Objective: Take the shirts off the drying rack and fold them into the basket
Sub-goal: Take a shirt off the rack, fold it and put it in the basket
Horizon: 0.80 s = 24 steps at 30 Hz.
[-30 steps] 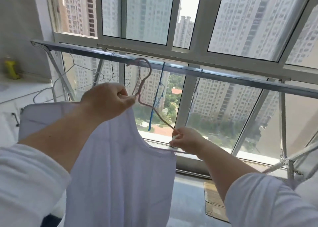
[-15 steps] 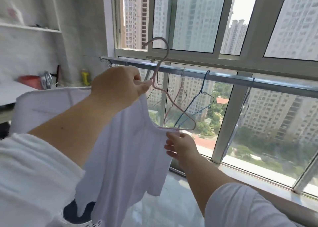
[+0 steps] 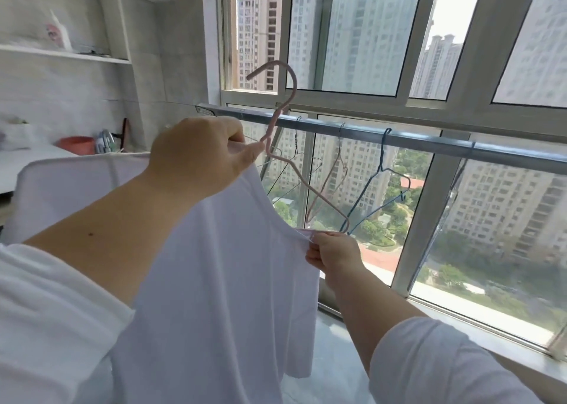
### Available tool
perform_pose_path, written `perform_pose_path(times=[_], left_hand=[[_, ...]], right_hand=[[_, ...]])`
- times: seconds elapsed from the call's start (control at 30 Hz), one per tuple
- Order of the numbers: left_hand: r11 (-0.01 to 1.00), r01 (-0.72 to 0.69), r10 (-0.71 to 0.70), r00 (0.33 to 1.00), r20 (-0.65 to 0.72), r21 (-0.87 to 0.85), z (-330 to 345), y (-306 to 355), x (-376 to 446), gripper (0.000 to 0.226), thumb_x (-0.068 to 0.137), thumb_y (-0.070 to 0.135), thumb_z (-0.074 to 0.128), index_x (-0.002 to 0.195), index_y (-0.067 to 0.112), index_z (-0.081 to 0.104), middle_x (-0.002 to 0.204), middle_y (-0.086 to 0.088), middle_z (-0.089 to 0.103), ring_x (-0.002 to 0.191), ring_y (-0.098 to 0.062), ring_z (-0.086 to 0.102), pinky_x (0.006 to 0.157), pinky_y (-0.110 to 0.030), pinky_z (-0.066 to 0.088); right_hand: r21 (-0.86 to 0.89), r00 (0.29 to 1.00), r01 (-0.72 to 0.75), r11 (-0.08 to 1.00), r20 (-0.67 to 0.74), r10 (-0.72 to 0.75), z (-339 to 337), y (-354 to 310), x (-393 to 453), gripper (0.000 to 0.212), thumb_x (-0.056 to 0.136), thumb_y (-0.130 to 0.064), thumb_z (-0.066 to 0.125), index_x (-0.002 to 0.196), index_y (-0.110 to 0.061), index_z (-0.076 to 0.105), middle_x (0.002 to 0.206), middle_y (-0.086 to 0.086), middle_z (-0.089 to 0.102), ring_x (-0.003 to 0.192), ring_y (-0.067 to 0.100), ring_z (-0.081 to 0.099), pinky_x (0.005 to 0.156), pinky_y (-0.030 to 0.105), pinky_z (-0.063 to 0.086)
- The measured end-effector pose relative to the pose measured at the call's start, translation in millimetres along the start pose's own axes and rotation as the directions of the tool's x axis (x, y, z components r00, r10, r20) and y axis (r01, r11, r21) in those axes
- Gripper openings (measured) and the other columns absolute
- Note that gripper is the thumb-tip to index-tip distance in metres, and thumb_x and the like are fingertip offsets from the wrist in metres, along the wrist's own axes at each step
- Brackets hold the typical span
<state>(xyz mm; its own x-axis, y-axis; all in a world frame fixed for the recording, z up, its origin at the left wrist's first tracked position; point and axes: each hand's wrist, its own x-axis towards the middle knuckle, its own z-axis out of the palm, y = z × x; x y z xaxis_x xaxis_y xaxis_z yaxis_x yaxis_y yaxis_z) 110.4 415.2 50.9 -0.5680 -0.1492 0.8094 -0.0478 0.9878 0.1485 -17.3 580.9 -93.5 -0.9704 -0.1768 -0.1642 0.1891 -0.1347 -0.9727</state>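
A white shirt point(image 3: 214, 281) hangs in front of me on a pink wire hanger point(image 3: 283, 103), which is off the rail and held up in the air. My left hand point(image 3: 199, 155) grips the hanger's neck together with the shirt's collar. My right hand point(image 3: 334, 252) pinches the shirt's right shoulder edge just below the hanger's right end. The drying rack's metal rail point(image 3: 429, 141) runs across the window behind. No basket is visible.
Several bare hangers, one pink point(image 3: 336, 176) and one blue point(image 3: 383, 176), hang on the rail. A counter at the left carries a red basin point(image 3: 76, 144), under a wall shelf point(image 3: 64, 54). The window sill point(image 3: 460, 333) runs along the right; pale floor lies below.
The hanger with the shirt has come off the rail and been lifted clear of it. My view has swung left. My right hand has moved from the hanger's arm to the shirt's shoulder.
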Motion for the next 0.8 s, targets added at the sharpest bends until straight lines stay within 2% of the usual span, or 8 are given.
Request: perform_pose_path(times=[0.2, 0.37, 0.43, 0.5, 0.6, 0.7, 0.73, 0.8], left_hand=[[1.000, 0.031, -0.030, 0.999, 0.038, -0.004, -6.1, -2.7, -1.4, 0.037, 0.079, 0.054, 0.062, 0.068, 0.019, 0.059, 0.058, 0.009, 0.051, 0.067, -0.021, 0.052, 0.063, -0.028, 0.037], [0.930, 0.180, -0.156, 0.983, 0.100, -0.319, 3.0, -8.3, 2.1, 0.037, 0.081, 0.045, 0.066, 0.072, 0.009, 0.063, 0.053, 0.004, 0.049, 0.047, -0.007, 0.045, 0.047, -0.021, 0.034], [0.909, 0.212, -0.172, 0.975, 0.141, -0.358, 10.7, -9.5, 1.6, 0.034, 0.083, 0.041, 0.065, 0.078, 0.008, 0.065, 0.054, 0.003, 0.049, 0.044, -0.006, 0.044, 0.042, -0.013, 0.033], [0.911, 0.212, -0.139, 0.966, 0.220, -0.353, 20.3, -9.9, 1.5, 0.030, 0.084, 0.037, 0.064, 0.085, 0.007, 0.067, 0.057, 0.005, 0.051, 0.048, -0.005, 0.044, 0.045, -0.015, 0.034], [0.925, 0.193, -0.072, 0.935, 0.346, -0.327, 34.7, -8.3, -2.6, 0.022, 0.088, 0.031, 0.062, 0.094, 0.012, 0.070, 0.066, 0.010, 0.058, 0.060, -0.001, 0.049, 0.054, -0.016, 0.034], [0.919, 0.179, -0.004, 0.894, 0.447, -0.351, 47.7, -0.5, -9.0, 0.018, 0.089, 0.029, 0.061, 0.099, 0.018, 0.072, 0.080, 0.007, 0.067, 0.074, -0.009, 0.060, 0.061, -0.012, 0.038], [0.917, 0.172, 0.025, 0.876, 0.482, -0.360, 51.2, 4.2, -10.8, 0.017, 0.090, 0.029, 0.061, 0.100, 0.020, 0.072, 0.082, 0.007, 0.068, 0.077, -0.011, 0.061, 0.062, -0.011, 0.039], [0.912, 0.141, 0.091, 0.846, 0.525, -0.384, 56.8, 12.8, -14.0, 0.014, 0.090, 0.027, 0.060, 0.098, 0.026, 0.071, 0.080, 0.009, 0.066, 0.076, -0.008, 0.060, 0.062, -0.013, 0.039]], right_hand=[[-0.234, 0.982, -0.035, 0.972, -0.190, -0.010, -22.6, 3.4, 12.2, 0.021, 0.080, 0.001, 0.049, 0.062, -0.006, 0.058, 0.055, 0.010, 0.050, 0.043, 0.021, 0.045, 0.057, 0.036, 0.048], [-0.357, 0.981, -0.179, 0.917, 0.002, 0.192, -28.5, 8.0, -0.2, 0.014, 0.090, -0.011, 0.058, 0.078, -0.005, 0.056, 0.063, 0.010, 0.051, 0.045, 0.019, 0.044, 0.049, 0.025, 0.043], [-0.406, 0.993, -0.059, 0.912, 0.066, 0.094, -20.2, 1.3, -15.5, 0.017, 0.091, -0.014, 0.057, 0.078, -0.003, 0.058, 0.064, 0.010, 0.053, 0.044, 0.019, 0.044, 0.048, 0.025, 0.044], [-0.453, 0.973, 0.227, 0.862, 0.139, -0.183, -13.9, -11.6, -27.8, 0.025, 0.089, -0.017, 0.057, 0.069, -0.003, 0.062, 0.050, 0.000, 0.053, 0.041, 0.015, 0.043, 0.049, 0.028, 0.042], [-0.508, 0.774, 0.605, 0.614, 0.192, -0.604, -4.4, -37.2, -49.6, 0.037, 0.085, -0.026, 0.059, 0.060, 0.001, 0.060, 0.041, -0.003, 0.047, 0.044, 0.007, 0.038, 0.050, 0.025, 0.034], [-0.589, 0.521, 0.751, 0.298, 0.252, -0.815, 2.9, -64.9, -66.5, 0.026, 0.083, -0.032, 0.055, 0.085, -0.010, 0.068, 0.074, -0.002, 0.060, 0.070, 0.009, 0.052, 0.067, 0.025, 0.043], [-0.629, 0.532, 0.731, 0.265, 0.282, -0.799, 3.6, -70.8, -66.0, 0.029, 0.085, -0.035, 0.056, 0.104, -0.015, 0.065, 0.090, -0.004, 0.060, 0.085, 0.011, 0.054, 0.077, 0.027, 0.045], [-0.712, 0.698, 0.632, 0.306, 0.352, -0.624, 2.8, -79.7, -60.8, 0.045, 0.089, -0.042, 0.056, 0.129, -0.021, 0.051, 0.110, -0.003, 0.059, 0.101, 0.013, 0.054, 0.090, 0.031, 0.043]])
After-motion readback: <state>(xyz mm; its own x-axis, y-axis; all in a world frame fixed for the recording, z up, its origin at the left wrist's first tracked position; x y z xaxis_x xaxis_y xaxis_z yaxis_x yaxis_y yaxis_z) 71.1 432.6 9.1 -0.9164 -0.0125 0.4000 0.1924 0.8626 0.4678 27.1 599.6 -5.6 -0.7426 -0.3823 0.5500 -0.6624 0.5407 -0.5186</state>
